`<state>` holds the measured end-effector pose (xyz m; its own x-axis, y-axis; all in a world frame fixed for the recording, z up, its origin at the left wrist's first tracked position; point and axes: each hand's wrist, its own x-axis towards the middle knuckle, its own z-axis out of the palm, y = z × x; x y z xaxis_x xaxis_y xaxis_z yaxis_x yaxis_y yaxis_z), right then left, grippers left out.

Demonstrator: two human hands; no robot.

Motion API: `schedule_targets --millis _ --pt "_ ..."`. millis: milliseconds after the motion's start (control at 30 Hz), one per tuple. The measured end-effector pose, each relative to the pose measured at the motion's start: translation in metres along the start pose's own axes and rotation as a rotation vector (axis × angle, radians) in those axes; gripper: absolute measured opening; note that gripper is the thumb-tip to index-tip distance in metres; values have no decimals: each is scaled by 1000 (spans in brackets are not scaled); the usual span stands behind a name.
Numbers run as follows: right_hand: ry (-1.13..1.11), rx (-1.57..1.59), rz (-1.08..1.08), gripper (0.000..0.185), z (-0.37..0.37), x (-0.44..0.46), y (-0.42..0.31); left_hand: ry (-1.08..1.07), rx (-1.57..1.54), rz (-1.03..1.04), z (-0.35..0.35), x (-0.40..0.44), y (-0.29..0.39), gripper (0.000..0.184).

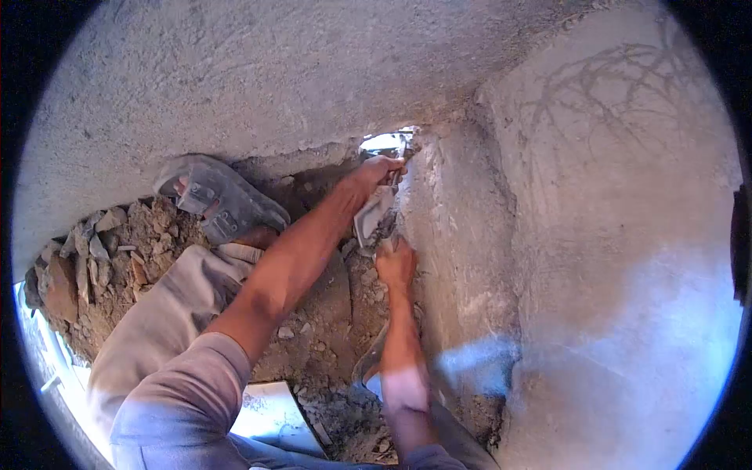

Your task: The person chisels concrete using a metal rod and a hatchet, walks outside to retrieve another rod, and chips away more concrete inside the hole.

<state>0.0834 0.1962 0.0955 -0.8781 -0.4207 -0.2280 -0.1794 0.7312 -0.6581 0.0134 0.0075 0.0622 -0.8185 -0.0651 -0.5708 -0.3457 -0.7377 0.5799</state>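
My left hand [381, 169] reaches up to a small hole [385, 142] at the foot of the wall, its fingers closed around a thin rod-like piece [403, 147] whose kind I cannot make out. Just below it, my right hand [396, 263] is in a fist. It appears to grip a trowel, whose flat grey blade [373, 215] points up between the two hands, with grey, mortar-like material on it. The handle is hidden in the fist.
Rough plastered walls [258, 78] close in ahead and at the right [611, 219]. A heap of soil and broken stones [102, 262] lies at the left, beside my sandalled foot [223, 196]. A pale flat board [274, 415] rests on the dirt below.
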Motion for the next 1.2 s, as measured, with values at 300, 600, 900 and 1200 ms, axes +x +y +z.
schedule_targets --millis 300,600,900,1200 --pt "-14 314 -21 27 5 -10 14 -29 -68 -65 10 -15 12 20" --pt "-49 373 -78 20 -1 -21 2 44 -151 -40 7 -4 6 14" --pt "97 531 -456 29 -9 -33 -8 40 -142 -70 10 -11 11 17" --pt "55 531 -502 15 -10 -40 -11 57 -131 -72 12 -6 7 20"
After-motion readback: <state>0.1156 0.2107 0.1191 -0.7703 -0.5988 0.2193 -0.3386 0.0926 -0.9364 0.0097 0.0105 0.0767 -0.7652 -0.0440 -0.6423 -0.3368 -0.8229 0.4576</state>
